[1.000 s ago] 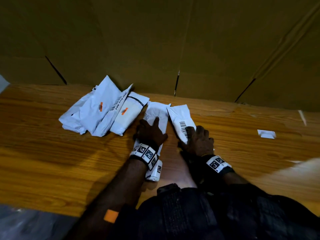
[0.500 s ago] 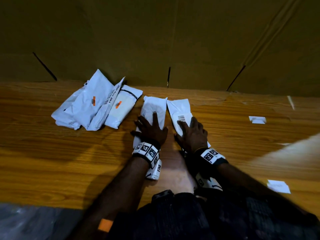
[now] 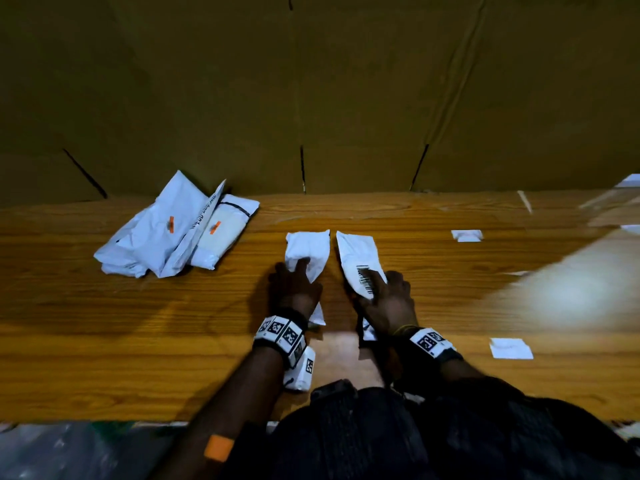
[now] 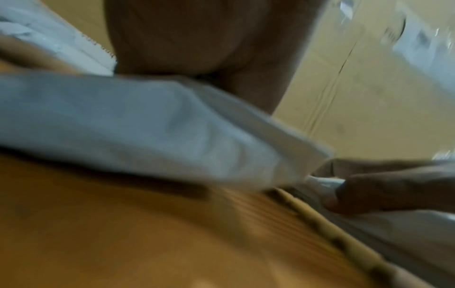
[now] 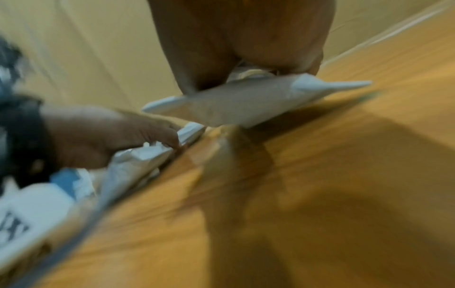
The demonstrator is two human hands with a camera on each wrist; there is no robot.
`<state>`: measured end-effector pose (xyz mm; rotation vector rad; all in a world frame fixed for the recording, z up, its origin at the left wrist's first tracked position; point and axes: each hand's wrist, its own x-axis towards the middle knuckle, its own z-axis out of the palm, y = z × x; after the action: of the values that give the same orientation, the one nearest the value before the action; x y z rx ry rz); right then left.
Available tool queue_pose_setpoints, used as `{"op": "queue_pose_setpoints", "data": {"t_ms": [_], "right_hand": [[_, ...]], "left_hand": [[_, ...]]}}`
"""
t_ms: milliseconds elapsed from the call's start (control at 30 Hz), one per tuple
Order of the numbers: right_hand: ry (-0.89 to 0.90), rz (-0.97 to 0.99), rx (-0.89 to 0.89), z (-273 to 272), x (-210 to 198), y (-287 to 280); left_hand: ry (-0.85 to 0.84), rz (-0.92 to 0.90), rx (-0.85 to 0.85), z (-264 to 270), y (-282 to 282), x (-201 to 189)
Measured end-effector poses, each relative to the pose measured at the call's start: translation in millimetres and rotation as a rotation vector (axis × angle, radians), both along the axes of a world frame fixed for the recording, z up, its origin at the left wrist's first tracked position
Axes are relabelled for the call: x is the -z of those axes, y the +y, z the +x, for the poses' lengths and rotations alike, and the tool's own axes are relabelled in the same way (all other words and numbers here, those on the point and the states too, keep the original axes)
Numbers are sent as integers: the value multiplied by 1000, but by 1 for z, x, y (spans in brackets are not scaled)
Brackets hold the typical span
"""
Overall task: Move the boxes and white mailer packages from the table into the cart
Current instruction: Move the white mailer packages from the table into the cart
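Observation:
Two white mailers lie side by side mid-table. My left hand (image 3: 294, 284) grips the plain left mailer (image 3: 308, 247), crumpling its near half. My right hand (image 3: 388, 294) grips the right mailer (image 3: 356, 251), fingers beside its barcode. The left wrist view shows the left mailer (image 4: 147, 126) raised a little off the wood under my palm, with the right hand (image 4: 384, 191) beside it. In the right wrist view the right mailer (image 5: 241, 105) is tilted above its shadow, and the left hand (image 5: 110, 132) pinches its own mailer. The cart is not in view.
A pile of several white mailers (image 3: 166, 233) lies at the back left of the wooden table (image 3: 104, 323). Small paper scraps (image 3: 466, 235) (image 3: 510, 348) lie to the right. A cardboard wall (image 3: 346, 98) stands along the table's far edge.
Both hands lay flat on the two mailers before; now the fingers have curled round them and their near ends lift off the wood. The mailers have slid away from the pile.

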<state>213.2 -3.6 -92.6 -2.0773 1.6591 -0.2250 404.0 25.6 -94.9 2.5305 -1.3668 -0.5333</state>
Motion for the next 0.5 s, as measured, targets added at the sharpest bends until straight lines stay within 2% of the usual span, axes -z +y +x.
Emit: {"op": "queue_pose_setpoints", "data": {"t_ms": [100,267,500], "right_hand": [[-51,-22,28,-32,-11,16],[-160,-52,85,-96,-24,50],[-214,-15,218,-196,-28,110]], "left_hand": [[81,-173,18,-32,25,-5],[287,-344,66,-96,60,-21],[380,-343,230,-205,101,-21]]}}
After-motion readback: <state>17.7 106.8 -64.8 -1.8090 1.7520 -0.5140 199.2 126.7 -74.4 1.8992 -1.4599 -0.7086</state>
